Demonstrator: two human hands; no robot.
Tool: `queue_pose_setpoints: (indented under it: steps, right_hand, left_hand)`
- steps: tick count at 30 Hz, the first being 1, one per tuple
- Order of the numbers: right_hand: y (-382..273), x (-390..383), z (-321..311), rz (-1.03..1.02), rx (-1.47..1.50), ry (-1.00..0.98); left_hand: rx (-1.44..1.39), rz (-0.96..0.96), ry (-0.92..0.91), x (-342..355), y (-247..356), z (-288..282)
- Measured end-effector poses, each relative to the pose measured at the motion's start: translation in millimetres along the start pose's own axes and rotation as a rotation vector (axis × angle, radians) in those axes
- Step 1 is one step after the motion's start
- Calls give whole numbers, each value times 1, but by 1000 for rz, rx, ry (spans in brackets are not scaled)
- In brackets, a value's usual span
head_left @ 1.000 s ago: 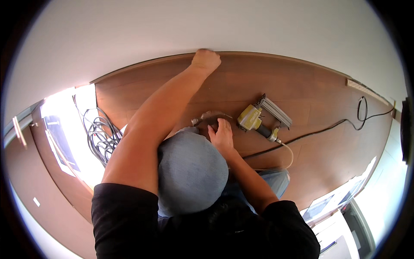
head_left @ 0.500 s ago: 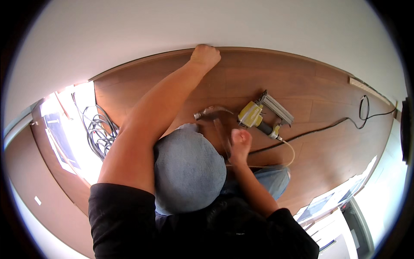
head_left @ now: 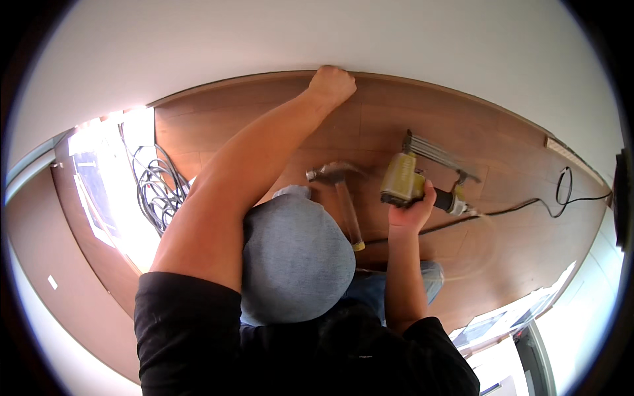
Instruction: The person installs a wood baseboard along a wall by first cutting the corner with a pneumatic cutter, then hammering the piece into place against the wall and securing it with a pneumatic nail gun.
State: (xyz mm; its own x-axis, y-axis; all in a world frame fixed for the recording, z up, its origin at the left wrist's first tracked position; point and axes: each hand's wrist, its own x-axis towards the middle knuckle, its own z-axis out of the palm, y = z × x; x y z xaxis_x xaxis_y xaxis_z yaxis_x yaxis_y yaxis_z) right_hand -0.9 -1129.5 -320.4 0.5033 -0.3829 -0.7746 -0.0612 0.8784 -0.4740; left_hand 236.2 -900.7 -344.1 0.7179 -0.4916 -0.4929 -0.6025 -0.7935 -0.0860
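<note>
My left hand [head_left: 332, 84] reaches to the foot of the wall, curled into a fist against the thin wooden trim strip [head_left: 264, 78]. Its fingertips are hidden, so anything inside it cannot be made out. In my right hand [head_left: 416, 210] is a yellow-green and grey pneumatic nail gun [head_left: 401, 178], gripped by its dark handle with the long magazine on the far side. The tool is slightly blurred. Left of it, beside my bent knee [head_left: 297, 257], a claw hammer [head_left: 347, 211] lies on the wood floor, head away from me.
A pale air hose [head_left: 489, 231] loops from the nail gun, blurred. One black cable [head_left: 522, 206] runs across the floor [head_left: 456, 257] to the right; a coil of dark cable [head_left: 158, 188] lies left. The white wall [head_left: 317, 33] rises ahead. A light strip [head_left: 574, 158] lies along it at right.
My right hand has let go of the hammer and taken hold of the nail gun, which is now tilted and shifted slightly right. My left fist stays at the trim, a little further right in view.
</note>
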Motion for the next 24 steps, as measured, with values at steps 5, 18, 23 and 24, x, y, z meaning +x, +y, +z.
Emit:
queue_pose_setpoints:
  steps: [5, 18, 23, 24]
  right_hand:
    - [20, 47, 14, -1208, -1186, -586]
    - [27, 75, 52, -1045, -1495, -870]
    - [40, 81, 55, -1032, -1178, -920]
    - [48, 78, 61, -1014, -1047, -947]
  left_hand:
    - [-92, -11, 21, 5, 2, 4]
    - [-64, -98, 190, 5, 3, 10]
    - [-71, -126, 65, 9, 8, 6]
    - [-48, -100, 58, 13, 8, 0]
